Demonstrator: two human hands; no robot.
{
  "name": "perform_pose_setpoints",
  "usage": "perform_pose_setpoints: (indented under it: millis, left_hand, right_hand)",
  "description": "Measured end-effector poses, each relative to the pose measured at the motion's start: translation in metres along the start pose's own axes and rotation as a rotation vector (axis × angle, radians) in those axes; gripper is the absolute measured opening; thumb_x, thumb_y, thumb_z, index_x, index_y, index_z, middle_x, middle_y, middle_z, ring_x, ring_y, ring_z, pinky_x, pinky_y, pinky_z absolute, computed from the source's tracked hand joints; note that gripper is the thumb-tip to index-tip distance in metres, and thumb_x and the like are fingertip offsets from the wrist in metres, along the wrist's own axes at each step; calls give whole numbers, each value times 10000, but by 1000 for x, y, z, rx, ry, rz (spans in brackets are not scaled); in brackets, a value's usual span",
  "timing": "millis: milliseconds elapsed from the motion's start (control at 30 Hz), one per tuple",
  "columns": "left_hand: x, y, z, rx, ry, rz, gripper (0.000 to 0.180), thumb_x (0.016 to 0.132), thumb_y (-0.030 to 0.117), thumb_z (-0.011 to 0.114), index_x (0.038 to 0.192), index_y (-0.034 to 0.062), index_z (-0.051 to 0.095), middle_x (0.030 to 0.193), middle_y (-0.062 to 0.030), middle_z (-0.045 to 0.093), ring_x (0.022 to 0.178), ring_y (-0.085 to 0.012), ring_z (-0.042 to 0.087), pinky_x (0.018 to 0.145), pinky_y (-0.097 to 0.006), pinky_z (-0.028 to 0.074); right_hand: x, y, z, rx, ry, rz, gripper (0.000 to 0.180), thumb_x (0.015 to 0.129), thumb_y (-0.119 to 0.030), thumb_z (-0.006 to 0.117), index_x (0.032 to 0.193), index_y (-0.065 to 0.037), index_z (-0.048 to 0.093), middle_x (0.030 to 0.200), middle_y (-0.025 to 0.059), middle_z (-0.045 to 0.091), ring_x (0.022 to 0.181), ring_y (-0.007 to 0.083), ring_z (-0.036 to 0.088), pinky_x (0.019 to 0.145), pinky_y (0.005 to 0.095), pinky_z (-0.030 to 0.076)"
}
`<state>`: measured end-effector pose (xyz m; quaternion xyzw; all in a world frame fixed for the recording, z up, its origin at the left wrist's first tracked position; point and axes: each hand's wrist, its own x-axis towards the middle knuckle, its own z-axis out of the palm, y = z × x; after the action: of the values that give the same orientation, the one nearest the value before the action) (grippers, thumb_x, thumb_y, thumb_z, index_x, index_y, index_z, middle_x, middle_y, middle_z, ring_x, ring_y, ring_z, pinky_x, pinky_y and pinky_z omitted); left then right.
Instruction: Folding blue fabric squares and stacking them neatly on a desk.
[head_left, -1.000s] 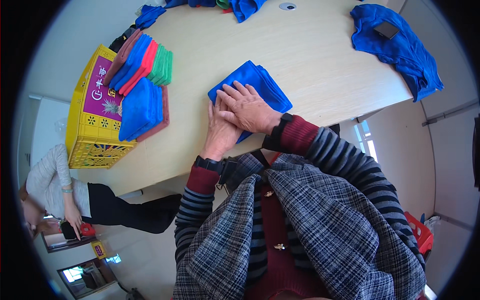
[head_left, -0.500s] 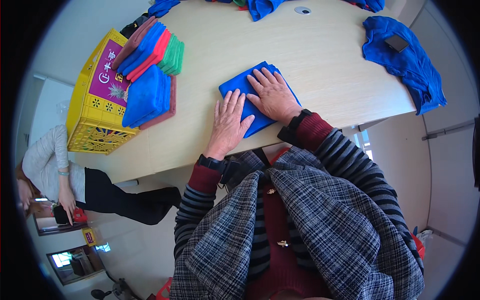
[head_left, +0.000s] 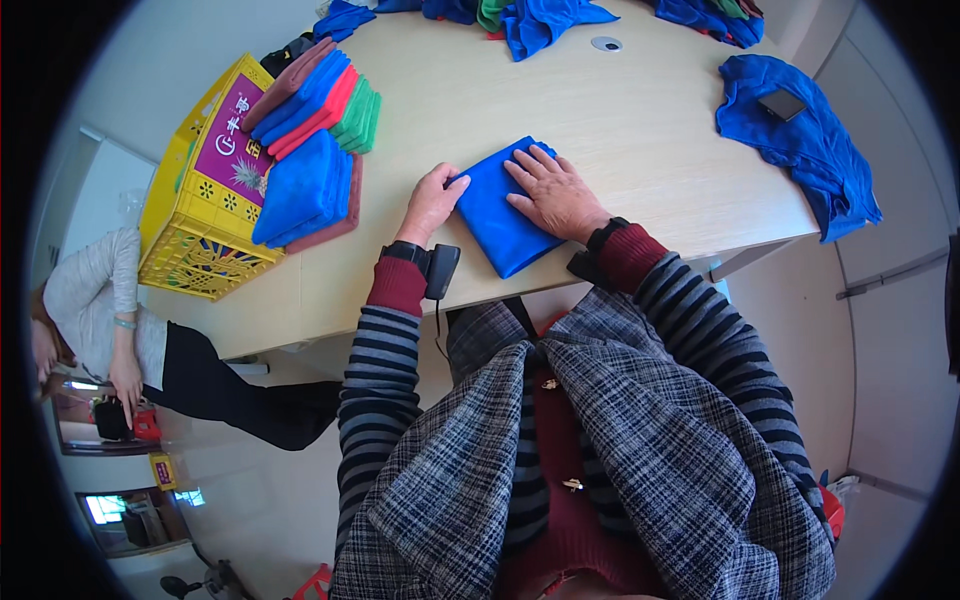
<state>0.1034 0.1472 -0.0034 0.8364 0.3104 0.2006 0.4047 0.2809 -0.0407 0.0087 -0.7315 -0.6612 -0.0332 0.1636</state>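
Note:
A folded blue towel (head_left: 497,222) lies on the table near its front edge. My left hand (head_left: 433,203) is closed at the towel's left corner, thumb and curled fingers pinching its edge. Flat on the upper right part of the same towel rests my right hand (head_left: 558,198), fingers stretched and slightly spread. Part of the towel's right side is hidden beneath that hand.
On the left, folded towels in brown, blue, red and green (head_left: 357,118) stand against a yellow crate (head_left: 205,205). A crumpled blue cloth (head_left: 800,150) carries a dark flat device (head_left: 782,105) at right. More loose cloths (head_left: 550,22) lie along the far edge. Another person (head_left: 110,300) is at far left.
My left hand has moved off the towel's top to its left corner, and its fingers have closed there. The right hand stays flat on the towel.

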Motion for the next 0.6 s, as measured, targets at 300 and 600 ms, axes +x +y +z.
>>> perform_pose_setpoints:
  millis: [300, 600]
  left_hand:
    - [-38, 7, 17, 415, 254, 209, 179, 949, 216, 660, 985, 47, 611, 876, -187, 679, 838, -378, 652, 741, -487, 512]
    - [-49, 20, 24, 537, 293, 252, 154, 984, 218, 608, 947, 69, 602, 836, -151, 665, 833, -369, 623, 777, -505, 458]
  right_hand:
    - [-6, -54, -22, 1, -54, -114, 620, 1054, -502, 392, 1522, -96, 427, 1581, 141, 402, 1498, 335, 301, 1230, 526, 194]
    - [-2, -39, 4, 44, -64, -86, 671, 1054, -568, 337, 1533, -103, 415, 1590, 142, 389, 1516, 324, 270, 1243, 502, 167]
